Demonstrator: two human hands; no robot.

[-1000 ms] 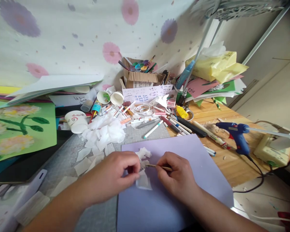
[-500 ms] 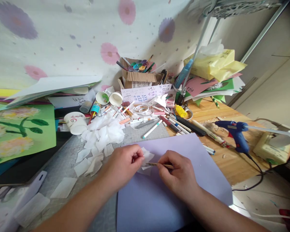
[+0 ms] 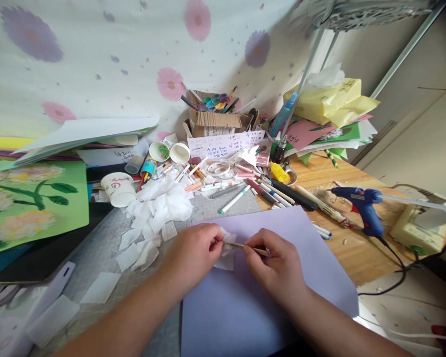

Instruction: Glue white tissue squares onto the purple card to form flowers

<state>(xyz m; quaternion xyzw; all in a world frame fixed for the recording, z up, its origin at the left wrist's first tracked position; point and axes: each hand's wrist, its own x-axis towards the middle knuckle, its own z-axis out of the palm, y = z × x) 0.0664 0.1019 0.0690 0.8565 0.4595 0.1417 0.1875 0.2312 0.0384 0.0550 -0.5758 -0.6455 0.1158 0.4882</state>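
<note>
My left hand (image 3: 195, 254) pinches a small piece of white tissue paper (image 3: 226, 250) over the lilac paper sheet (image 3: 245, 307). My right hand (image 3: 277, 265) grips a thin wooden stick (image 3: 250, 248) whose tip meets the tissue between the two hands. A heap of white tissue pieces (image 3: 158, 208) lies just left of and behind my left hand, with more squares scattered toward the table's near left.
Pens and markers (image 3: 241, 186) litter the middle of the desk. A blue glue gun (image 3: 362, 203) lies at the right with its black cord. Paper cups (image 3: 117, 188), a cardboard box (image 3: 215, 119), coloured papers (image 3: 327, 119) and a green flower picture (image 3: 29, 203) surround the work area.
Both hands have moved a little away from me on the lilac sheet, and the tissue piece is bunched closer around the stick's tip.
</note>
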